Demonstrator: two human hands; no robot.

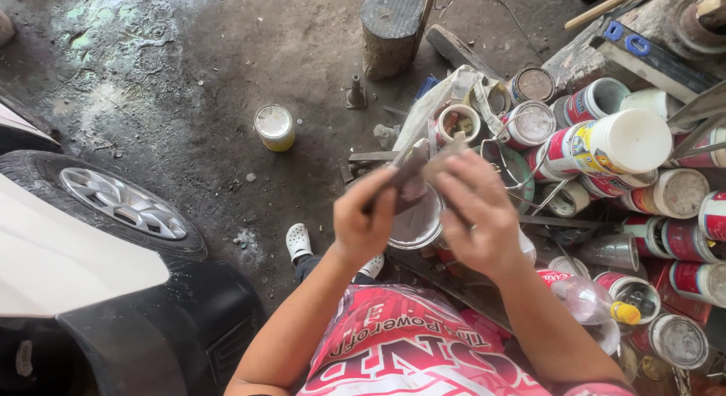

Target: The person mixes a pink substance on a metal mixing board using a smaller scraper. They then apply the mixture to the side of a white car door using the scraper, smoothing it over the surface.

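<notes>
Here both hands' fingers pinch a flat putty knife point(408, 169) above crowded paint cans point(605, 142).

Oil-stained floor point(227, 71) — yellow can point(274, 127)

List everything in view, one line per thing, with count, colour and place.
Paint cans: many, mostly red and white with grey lids, stacked at right.
Open can: one, silvery inside, under the hands.
Yellow can: one, white lid, alone on the floor.
Plastic bottle: one, clear with a yellow cap, lower right.
Log stump: one, grey-brown, top centre.
Car: one, white body with a black bumper, left.
Wheel: one, black tyre with a silver rim, left.
Shoes: two, white, below the hands.
Shirt: one, red and white, bottom centre.
Left hand: holds a dark flat tool over the open can.
Right hand: holds a brownish piece; too blurred to identify.
</notes>
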